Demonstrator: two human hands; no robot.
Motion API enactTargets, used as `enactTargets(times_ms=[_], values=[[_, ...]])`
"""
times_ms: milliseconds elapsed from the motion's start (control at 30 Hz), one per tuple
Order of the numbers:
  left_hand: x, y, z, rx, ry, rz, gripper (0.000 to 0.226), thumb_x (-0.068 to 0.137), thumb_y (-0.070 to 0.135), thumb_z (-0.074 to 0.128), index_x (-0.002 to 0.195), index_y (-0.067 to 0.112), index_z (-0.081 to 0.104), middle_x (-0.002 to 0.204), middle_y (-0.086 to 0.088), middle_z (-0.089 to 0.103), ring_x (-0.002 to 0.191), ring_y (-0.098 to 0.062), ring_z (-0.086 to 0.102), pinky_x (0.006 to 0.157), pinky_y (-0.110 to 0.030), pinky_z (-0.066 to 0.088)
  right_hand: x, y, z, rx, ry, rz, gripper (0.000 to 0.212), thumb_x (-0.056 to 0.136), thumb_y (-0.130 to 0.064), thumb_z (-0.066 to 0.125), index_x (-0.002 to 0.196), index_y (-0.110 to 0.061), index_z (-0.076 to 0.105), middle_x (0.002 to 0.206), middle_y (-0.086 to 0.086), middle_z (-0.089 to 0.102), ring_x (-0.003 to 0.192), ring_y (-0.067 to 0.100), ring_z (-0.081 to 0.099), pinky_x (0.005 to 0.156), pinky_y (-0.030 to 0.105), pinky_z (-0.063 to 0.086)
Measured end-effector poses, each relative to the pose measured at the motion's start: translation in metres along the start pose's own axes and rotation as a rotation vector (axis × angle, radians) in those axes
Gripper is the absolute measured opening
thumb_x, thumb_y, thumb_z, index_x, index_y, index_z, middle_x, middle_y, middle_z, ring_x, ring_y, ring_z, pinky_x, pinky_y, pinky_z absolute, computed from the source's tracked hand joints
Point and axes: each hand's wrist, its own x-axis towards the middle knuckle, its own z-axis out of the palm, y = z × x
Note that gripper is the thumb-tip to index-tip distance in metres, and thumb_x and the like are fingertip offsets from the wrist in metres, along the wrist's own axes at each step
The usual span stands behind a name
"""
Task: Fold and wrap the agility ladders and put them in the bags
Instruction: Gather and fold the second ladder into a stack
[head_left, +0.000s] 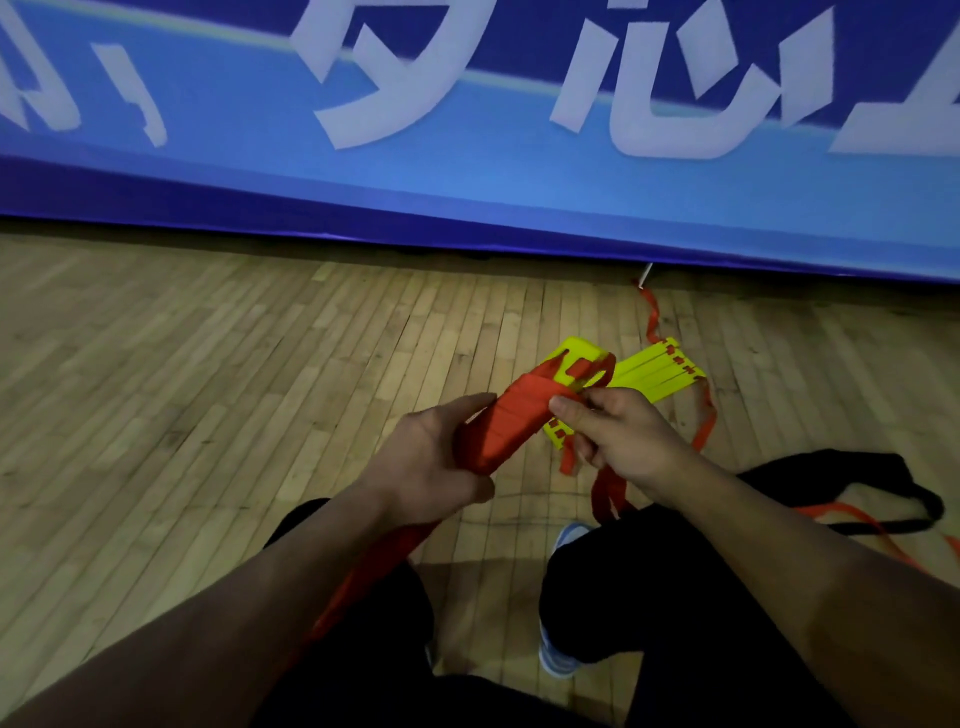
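The left hand (431, 457) curls round the lower end of a bundle of stacked yellow rungs (571, 364), already bound over most of its length in red strap (509, 426), and holds it tilted up and away from the body. The right hand (623, 441) is just beside the bundle's upper part, thumb and fingers pinching the free run of the same strap where it leaves the wrapping; loose loops hang below that hand toward the knees. This looks like the wrapping step, well along: only the yellow tip of the bundle stands bare. Beyond the bundle, on the wooden floor (208, 364), a second ladder (660, 376) lies with its yellow rungs gathered flat side by side and its red straps trailing off toward the blue banner (467, 197), so it seems not yet wrapped. To the right of the bundle a black bag (857, 467) lies on the floor with red strap running across it. The next move likely calls for keeping tension on the pinched strap, passing it round again, and tucking the end before the bundle goes to the bag.
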Motion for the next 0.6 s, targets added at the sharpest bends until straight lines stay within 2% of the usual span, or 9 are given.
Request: enactTargets(times_ms=[100,167,233,267,333,367,433,500,600], values=[[-0.001,-0.002,-0.005,-0.207,-0.124,-0.062,0.084,0.073,0.013,0.081,0.144,0.037,0.043,0.102,0.013,0.067,0.085,-0.004,0.069,0.074,-0.02,0.055,-0.003,0.0,0.002,0.169,-0.026,0.085,0.023,0.093,-0.026,0.063,0.079,-0.008,0.058,0.045,0.001,0.049,0.035,0.009,0.04,0.04,0.022,0.033],[-0.003,-0.004,-0.009,-0.356,-0.202,-0.108,0.074,0.077,0.011,0.077,0.14,0.038,0.048,0.101,0.005,0.073,0.087,-0.01,0.071,0.08,-0.032,0.059,-0.007,0.0,0.003,0.33,-0.066,0.161,0.027,0.086,-0.028,0.065,0.071,-0.009,0.052,0.047,0.003,0.046,0.035,0.011,0.036,0.046,0.026,0.03],[-0.004,-0.003,-0.015,-0.42,-0.257,-0.148,0.064,0.083,0.013,0.07,0.138,0.037,0.049,0.103,0.0,0.074,0.091,-0.017,0.072,0.081,-0.036,0.059,-0.01,-0.001,0.005,0.399,-0.09,0.19,0.028,0.079,-0.029,0.067,0.068,-0.01,0.05,0.047,0.003,0.044,0.036,0.011,0.034,0.051,0.029,0.027],[-0.005,0.0,-0.015,-0.355,-0.28,-0.151,0.062,0.085,0.018,0.07,0.139,0.037,0.046,0.106,0.001,0.073,0.093,-0.017,0.071,0.079,-0.033,0.058,-0.01,-0.001,0.008,0.392,-0.084,0.18,0.028,0.078,-0.029,0.067,0.068,-0.01,0.049,0.047,0.002,0.044,0.036,0.01,0.034,0.053,0.031,0.026],[-0.005,0.008,-0.008,0.027,-0.271,-0.079,0.078,0.081,0.039,0.077,0.145,0.035,0.032,0.118,0.005,0.063,0.103,-0.014,0.064,0.083,-0.031,0.052,-0.009,-0.003,0.014,0.345,-0.035,0.125,0.029,0.083,-0.031,0.066,0.069,-0.011,0.051,0.045,-0.001,0.043,0.036,0.008,0.034,0.054,0.032,0.027],[-0.005,0.01,0.0,0.254,-0.212,-0.031,0.092,0.076,0.048,0.079,0.148,0.032,0.024,0.126,0.004,0.054,0.11,-0.016,0.06,0.087,-0.033,0.053,-0.007,-0.003,0.016,0.324,-0.003,0.094,0.029,0.084,-0.034,0.066,0.07,-0.011,0.052,0.045,-0.002,0.043,0.037,0.007,0.035,0.053,0.032,0.029],[-0.007,0.013,0.011,0.561,-0.012,0.005,0.103,0.076,0.046,0.08,0.15,0.03,0.01,0.137,0.0,0.043,0.115,-0.021,0.057,0.089,-0.036,0.054,-0.005,-0.004,0.018,0.261,0.039,0.042,0.033,0.081,-0.041,0.067,0.071,-0.012,0.055,0.046,-0.002,0.046,0.039,0.009,0.039,0.049,0.028,0.034],[-0.005,0.009,0.009,0.57,0.087,0.004,0.099,0.079,0.033,0.079,0.149,0.03,0.011,0.133,0.0,0.05,0.107,-0.02,0.061,0.081,-0.032,0.055,-0.004,-0.004,0.016,0.176,0.055,-0.001,0.031,0.087,-0.037,0.068,0.074,-0.011,0.059,0.049,-0.001,0.051,0.04,0.01,0.044,0.047,0.025,0.038],[0.001,0.005,-0.007,0.296,0.016,-0.027,0.078,0.07,0.024,0.084,0.136,0.028,0.043,0.106,0.007,0.066,0.087,-0.012,0.064,0.071,-0.022,0.049,-0.006,-0.003,0.005,0.073,0.042,-0.032,0.02,0.094,-0.024,0.065,0.084,-0.007,0.063,0.053,0.002,0.056,0.041,0.011,0.048,0.045,0.023,0.042]])
